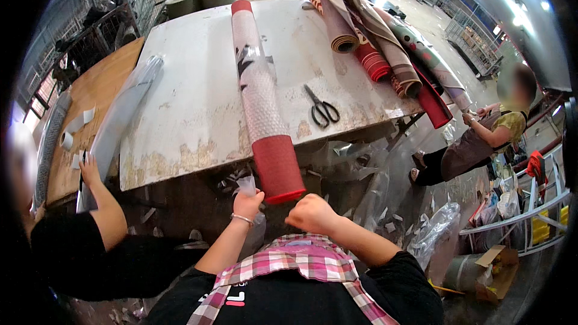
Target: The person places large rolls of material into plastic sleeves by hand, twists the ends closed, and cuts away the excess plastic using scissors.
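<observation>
Red rolled mat lengthwise away on table; left hand pinching plastic, right hand fisted.

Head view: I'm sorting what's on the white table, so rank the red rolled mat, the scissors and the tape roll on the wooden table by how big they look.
1. Red rolled mat, by far the largest.
2. Scissors.
3. Tape roll, smallest, though it lies near the bent rim, so this is less sure.

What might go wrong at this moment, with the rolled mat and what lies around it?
The red rolled mat sticks out past the table edge, so it may tip off. The left hand pinches clear plastic that might tear. Open scissors lie near the edge; a sleeve could catch them.
</observation>
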Tool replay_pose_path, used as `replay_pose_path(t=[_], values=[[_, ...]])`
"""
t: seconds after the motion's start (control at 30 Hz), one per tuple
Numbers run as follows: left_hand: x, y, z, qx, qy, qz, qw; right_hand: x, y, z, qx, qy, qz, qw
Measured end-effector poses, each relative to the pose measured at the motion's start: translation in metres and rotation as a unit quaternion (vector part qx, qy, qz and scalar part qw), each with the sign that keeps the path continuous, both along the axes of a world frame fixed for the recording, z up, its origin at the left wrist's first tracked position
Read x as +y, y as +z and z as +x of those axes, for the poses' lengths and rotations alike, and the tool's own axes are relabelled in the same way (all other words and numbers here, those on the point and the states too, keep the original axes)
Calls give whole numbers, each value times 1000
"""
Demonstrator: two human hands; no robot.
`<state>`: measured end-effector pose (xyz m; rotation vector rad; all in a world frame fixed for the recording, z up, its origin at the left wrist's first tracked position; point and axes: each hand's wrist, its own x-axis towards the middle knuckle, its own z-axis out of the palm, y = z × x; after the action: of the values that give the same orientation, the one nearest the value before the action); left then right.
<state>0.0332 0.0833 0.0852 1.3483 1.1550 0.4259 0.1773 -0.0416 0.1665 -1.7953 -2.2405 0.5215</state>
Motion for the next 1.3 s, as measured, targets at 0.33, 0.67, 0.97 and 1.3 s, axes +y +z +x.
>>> replay_pose_path(t=[0.33,0.67,0.97,1.3], values=[[-15,108,14,-233,-289,258,892,-10,28,20,215,-288,-53,932],[-65,115,75,-143,-332,99,927,-224,186,283,-44,-624,386,678],[-107,128,134,-291,-372,-25,881,-138,34,104,524,-314,57,790],[-148,51,99,-234,-347,266,868,-167,-40,71,624,-364,41,691]])
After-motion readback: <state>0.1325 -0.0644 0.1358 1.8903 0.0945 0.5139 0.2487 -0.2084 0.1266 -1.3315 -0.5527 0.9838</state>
